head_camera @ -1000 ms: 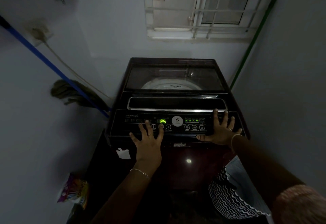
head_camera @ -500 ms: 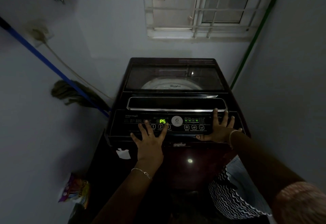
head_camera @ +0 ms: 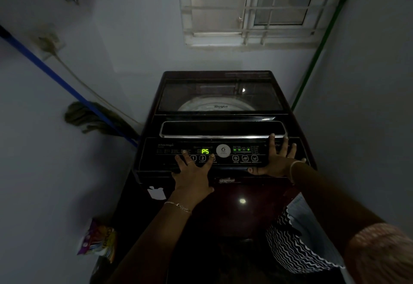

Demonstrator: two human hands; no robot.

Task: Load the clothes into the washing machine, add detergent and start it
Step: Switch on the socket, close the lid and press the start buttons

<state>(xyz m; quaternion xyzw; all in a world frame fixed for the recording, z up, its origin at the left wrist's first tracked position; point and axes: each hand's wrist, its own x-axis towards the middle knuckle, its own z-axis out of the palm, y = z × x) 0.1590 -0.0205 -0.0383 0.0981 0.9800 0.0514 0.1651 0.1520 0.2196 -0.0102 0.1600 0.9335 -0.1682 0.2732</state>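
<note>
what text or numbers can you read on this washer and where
"P5": green display
"Whirlpool": glass lid
"WhiteMagic": control panel, left end
"6": round badge
"1", "2": numbered buttons
"Delay": below the delay button
Remaining panel print: too small to read.

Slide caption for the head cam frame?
Person's left hand and right hand rest on the black control panel of the maroon washing machine; green display reads P5, glass lid shut.

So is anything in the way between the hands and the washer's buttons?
Nothing visible. The left hand lies on the control panel, fingers spread around the number buttons; the right hand rests flat on its right end.
</note>
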